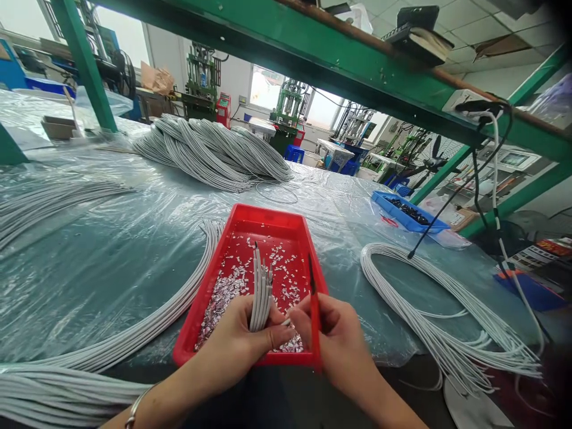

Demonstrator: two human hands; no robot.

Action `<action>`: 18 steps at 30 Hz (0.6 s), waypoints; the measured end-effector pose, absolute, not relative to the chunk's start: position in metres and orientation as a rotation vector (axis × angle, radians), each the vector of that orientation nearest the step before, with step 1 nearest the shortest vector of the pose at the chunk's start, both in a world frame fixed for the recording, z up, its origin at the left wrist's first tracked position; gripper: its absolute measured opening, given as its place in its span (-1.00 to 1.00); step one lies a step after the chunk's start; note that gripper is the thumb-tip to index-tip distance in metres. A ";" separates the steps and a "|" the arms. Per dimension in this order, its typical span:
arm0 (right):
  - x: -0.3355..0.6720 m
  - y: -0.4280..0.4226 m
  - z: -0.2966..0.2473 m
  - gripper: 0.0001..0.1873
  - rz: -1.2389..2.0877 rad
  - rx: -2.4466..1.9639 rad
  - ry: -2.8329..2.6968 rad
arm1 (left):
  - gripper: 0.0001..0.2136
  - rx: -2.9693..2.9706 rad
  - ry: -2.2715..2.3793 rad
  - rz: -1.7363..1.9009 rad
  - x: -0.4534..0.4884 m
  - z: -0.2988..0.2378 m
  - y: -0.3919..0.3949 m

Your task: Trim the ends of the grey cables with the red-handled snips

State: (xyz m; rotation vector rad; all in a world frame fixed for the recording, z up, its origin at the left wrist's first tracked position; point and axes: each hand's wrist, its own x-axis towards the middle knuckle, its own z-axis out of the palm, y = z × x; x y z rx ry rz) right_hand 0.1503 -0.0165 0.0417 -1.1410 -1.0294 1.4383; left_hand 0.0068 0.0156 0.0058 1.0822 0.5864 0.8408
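I have the left hand (236,342) closed firmly around a bundle of grey cables (260,292). Fingers and thumb wrap its lower part, and the stripped ends stand up and fan slightly over the near half of the red tray (203,298). The right hand (335,339) is pinched shut on a red-handled tool (314,304), whose dark tip points up and away, just beside the cable ends but not touching them. I cannot tell what kind of blade or jaw the tip has.

The tray floor is littered with small silvery scraps (223,292), thickest at the near left. The tray sits on a table under a plastic sheet (111,256), with a loose coil of grey cables (424,298) to the right and a blue tray (409,214) beyond it.

The risks, as I judge them:
- **Fingers:** the tool tip is close to the left fingertips, so a slip off a thin wire could nick a finger.
- **Cable ends:** they are uneven, so one could slide down inside the fist and get missed.
- **Tray:** it overhangs the table's near edge, and pressing down on the rim could tip it and spill the scraps.
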 end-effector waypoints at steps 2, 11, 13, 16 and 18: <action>0.147 -0.015 0.038 -0.70 1.541 -1.091 -0.993 | -0.81 1.048 0.549 0.846 0.007 0.006 0.014; 0.146 -0.010 0.034 -0.69 1.484 -1.116 -1.114 | -0.77 1.023 0.597 0.814 0.003 0.006 0.015; 0.149 -0.010 0.040 -0.77 1.421 -1.146 -1.195 | -0.78 1.045 0.597 0.813 0.001 0.005 0.016; 0.154 -0.008 0.047 -0.84 1.403 -1.138 -1.281 | -0.75 1.124 0.543 0.774 -0.001 0.005 0.016; 0.155 -0.007 0.049 -0.86 1.403 -1.126 -1.311 | -0.73 1.129 0.503 0.746 -0.003 0.005 0.016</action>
